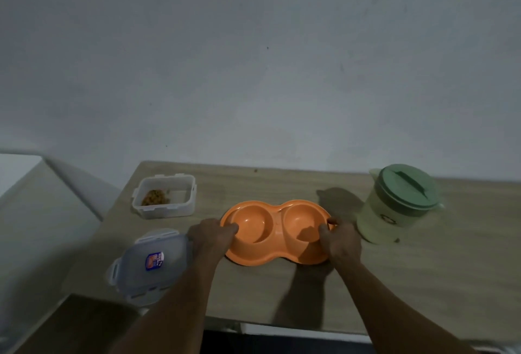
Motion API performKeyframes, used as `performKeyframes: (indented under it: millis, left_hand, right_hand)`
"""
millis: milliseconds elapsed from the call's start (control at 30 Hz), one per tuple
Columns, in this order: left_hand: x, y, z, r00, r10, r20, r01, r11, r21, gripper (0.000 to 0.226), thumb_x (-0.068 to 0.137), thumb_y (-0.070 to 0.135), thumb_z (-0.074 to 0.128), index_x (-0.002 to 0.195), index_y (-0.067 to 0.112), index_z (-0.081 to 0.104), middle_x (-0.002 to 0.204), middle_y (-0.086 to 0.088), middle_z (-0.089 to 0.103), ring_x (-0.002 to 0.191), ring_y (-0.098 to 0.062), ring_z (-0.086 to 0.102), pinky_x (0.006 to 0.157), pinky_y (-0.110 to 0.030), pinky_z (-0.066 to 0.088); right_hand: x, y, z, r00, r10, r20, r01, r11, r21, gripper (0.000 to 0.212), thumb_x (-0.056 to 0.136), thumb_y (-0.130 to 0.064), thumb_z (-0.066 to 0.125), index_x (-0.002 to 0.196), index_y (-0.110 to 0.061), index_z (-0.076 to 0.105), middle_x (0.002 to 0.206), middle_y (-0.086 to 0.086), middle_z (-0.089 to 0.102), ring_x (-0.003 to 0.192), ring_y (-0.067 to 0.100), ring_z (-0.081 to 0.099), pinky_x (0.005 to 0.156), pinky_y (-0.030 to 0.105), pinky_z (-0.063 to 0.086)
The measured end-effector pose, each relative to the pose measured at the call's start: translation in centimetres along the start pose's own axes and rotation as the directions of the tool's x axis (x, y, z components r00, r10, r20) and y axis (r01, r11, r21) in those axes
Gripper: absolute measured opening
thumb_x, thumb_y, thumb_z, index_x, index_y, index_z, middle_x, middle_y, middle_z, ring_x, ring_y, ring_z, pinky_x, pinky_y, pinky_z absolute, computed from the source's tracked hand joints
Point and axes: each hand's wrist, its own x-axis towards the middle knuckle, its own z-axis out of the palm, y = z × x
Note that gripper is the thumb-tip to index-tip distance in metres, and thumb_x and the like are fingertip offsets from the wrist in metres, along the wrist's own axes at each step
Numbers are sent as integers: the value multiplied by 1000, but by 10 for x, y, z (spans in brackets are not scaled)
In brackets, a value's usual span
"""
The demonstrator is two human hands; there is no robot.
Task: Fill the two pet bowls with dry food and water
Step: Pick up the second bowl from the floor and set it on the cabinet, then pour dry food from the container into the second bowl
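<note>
An orange double pet bowl point(275, 252) lies in the middle of the wooden table, both of its round wells bare. My left hand point(210, 238) grips its left rim and my right hand point(339, 241) grips its right rim. A clear plastic container point(165, 197) with a small heap of brown dry food stands uncovered at the back left. Its lid point(149, 264) with a blue and orange label lies flat near the front left corner. A pale yellow jug with a green lid point(397, 204) stands to the right of the bowl.
The wooden table point(423, 283) stands against a plain grey wall. Its left edge runs just past the lid and the container. A dark surface lies below the front left corner.
</note>
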Motion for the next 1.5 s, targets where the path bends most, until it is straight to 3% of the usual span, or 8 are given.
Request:
performKeyframes:
  millis: [367, 533, 667, 867, 1033, 1167, 1233, 1500]
  left_hand:
    - [6, 6, 3, 1000, 11, -11, -11, 1000, 26, 51, 56, 52, 48, 78, 10, 69, 85, -11, 70, 84, -31, 65, 82, -38, 53]
    - [-11, 9, 1, 995, -26, -101, 17, 997, -82, 51, 81, 41, 63, 116, 4, 64, 122, -15, 64, 114, -34, 59, 96, -35, 44]
    - [-23, 3, -11, 985, -35, -167, 4, 984, -178, 54, 87, 33, 63, 131, 2, 57, 135, -17, 57, 126, -32, 52, 102, -33, 40]
    - [-20, -26, -60, 946, -55, -321, -1, 985, -171, 36, 93, 23, 54, 120, 1, 62, 127, -17, 62, 121, -32, 56, 96, -32, 42]
    - [10, -56, -104, 922, -79, -378, 27, 990, -141, 38, 95, 25, 49, 114, -2, 65, 120, -19, 65, 114, -35, 60, 91, -34, 46]
    - [52, -81, -126, 938, -86, -337, 31, 985, -167, 35, 93, 25, 52, 110, -1, 68, 111, -17, 69, 103, -32, 65, 73, -31, 47]
    - [69, -85, -132, 947, -75, -313, 21, 985, -172, 34, 97, 26, 50, 112, -1, 66, 110, -15, 69, 100, -27, 65, 57, -18, 38]
    - [123, -94, -133, 974, -4, -224, -17, 995, -93, 33, 97, 25, 51, 116, 1, 65, 113, -16, 68, 101, -30, 66, 68, -30, 48]
  right_hand:
    - [12, 0, 5, 999, -51, 8, 52, 996, -76, 37, 93, -28, 57, 122, -7, 66, 106, 18, 71, 99, 34, 66, 81, 36, 51]
    - [8, -5, -2, 988, -141, -56, 135, 985, -108, 36, 93, -31, 51, 112, -5, 65, 112, 19, 65, 108, 36, 58, 92, 44, 50]
    - [0, -28, -4, 946, -285, -155, 272, 957, -102, 28, 92, -28, 52, 110, -11, 65, 111, 15, 65, 106, 32, 59, 92, 45, 48]
    - [-38, -98, 34, 898, -439, 34, 437, 897, 62, 26, 93, -22, 53, 115, -11, 64, 111, 12, 68, 105, 28, 62, 89, 36, 49]
    - [-77, -152, 88, 850, -494, 182, 477, 869, 130, 24, 91, -20, 55, 110, -9, 66, 109, 13, 70, 106, 32, 63, 88, 38, 50]
    - [-86, -183, 137, 869, -428, 246, 421, 903, 82, 25, 93, -25, 54, 107, -8, 67, 111, 16, 70, 110, 36, 62, 85, 35, 47]
    - [-83, -195, 157, 884, -384, 268, 388, 921, 40, 31, 96, -31, 52, 105, -6, 68, 112, 18, 69, 110, 37, 61, 85, 35, 48]
    - [-76, -206, 200, 917, -262, 301, 265, 964, 34, 27, 96, -25, 55, 108, -4, 66, 106, 17, 69, 101, 33, 65, 88, 45, 54]
